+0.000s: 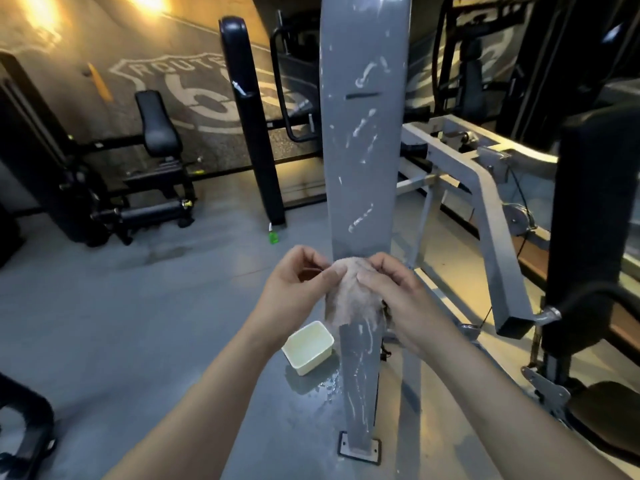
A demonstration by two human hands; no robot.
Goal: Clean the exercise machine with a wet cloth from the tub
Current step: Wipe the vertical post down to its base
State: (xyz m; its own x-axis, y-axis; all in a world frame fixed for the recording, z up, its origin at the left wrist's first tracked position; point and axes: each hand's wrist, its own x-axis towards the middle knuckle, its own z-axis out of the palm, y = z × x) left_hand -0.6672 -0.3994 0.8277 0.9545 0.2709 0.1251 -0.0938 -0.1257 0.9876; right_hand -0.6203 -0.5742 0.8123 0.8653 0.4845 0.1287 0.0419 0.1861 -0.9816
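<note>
Both hands (298,282) (393,291) round the cloth (348,299)

A black padded seat (157,128) stands before the painted Route sign (180,69), a small green bottle (274,236) nearby.

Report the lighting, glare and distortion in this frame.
Head view: dim room, with warm lamp glare blown out top left; wide-angle distortion bows the grey post; far machines are soft and dark; cloth and tub look fairly sharp.

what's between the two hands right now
The cloth: the left hand and right hand both pinch it in front of the grey post, seen in the head view.
</note>
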